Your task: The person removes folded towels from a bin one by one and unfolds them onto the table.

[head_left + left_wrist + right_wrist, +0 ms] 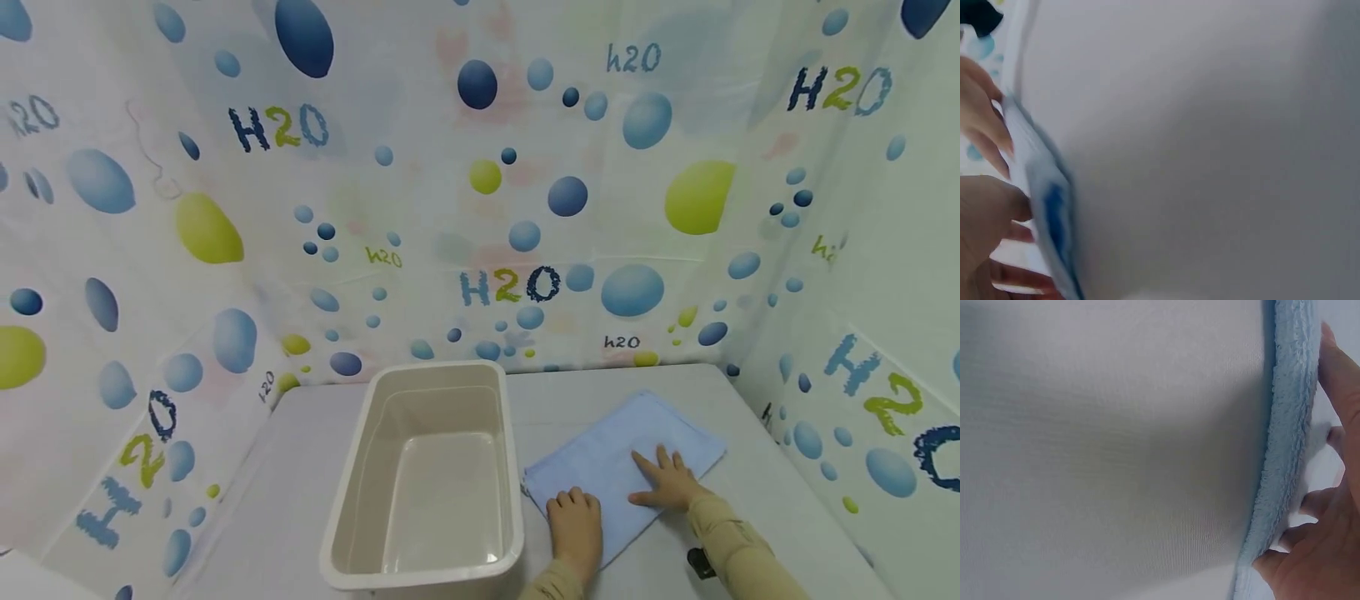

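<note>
A folded light blue towel [592, 458] lies on the table, to the right of a beige plastic basin [512, 500]. My left hand [576, 529] rests on the towel's near left part, close to its edge. Farther right, my right hand [670, 483] lies on top of the towel with its fingers spread. The right wrist view shows the towel's thick fluffy edge [1285, 425] beside that hand's fingers. In the left wrist view, a darker blue patch [1055, 212] shows at the towel's edge near my left hand.
The basin's inside holds nothing visible. A pale cover spans the table [262, 500]. Behind and at both sides hangs a white curtain [420, 200] printed with blue and green drops. A small black object [701, 562] sits at my right sleeve.
</note>
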`<state>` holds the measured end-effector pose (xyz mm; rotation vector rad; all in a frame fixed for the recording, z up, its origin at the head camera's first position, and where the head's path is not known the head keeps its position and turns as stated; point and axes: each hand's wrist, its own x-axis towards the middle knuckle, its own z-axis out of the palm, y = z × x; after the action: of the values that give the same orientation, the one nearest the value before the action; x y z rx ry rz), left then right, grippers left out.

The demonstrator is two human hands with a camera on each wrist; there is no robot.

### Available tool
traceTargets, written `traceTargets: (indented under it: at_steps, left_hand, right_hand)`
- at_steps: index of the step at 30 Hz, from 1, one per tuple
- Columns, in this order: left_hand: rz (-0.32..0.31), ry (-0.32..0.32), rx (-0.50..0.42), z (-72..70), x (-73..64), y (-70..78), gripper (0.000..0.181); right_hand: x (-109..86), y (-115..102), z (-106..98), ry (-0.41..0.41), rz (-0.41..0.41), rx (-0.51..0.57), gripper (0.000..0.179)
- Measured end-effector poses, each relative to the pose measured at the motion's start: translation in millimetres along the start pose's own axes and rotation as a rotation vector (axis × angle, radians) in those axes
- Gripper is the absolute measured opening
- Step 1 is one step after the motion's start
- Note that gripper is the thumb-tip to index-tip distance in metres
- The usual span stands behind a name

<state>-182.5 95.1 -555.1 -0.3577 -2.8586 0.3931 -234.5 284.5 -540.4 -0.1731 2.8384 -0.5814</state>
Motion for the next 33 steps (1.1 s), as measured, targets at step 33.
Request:
traceTargets:
  at_steps: [33]
  left_hand:
    - [-0.049,-0.034,-0.203,25.3,19.9,-33.9,0.049]
  right_hand:
    - [-16.2,-66,42,0.175,0.112,0.017,0.073]
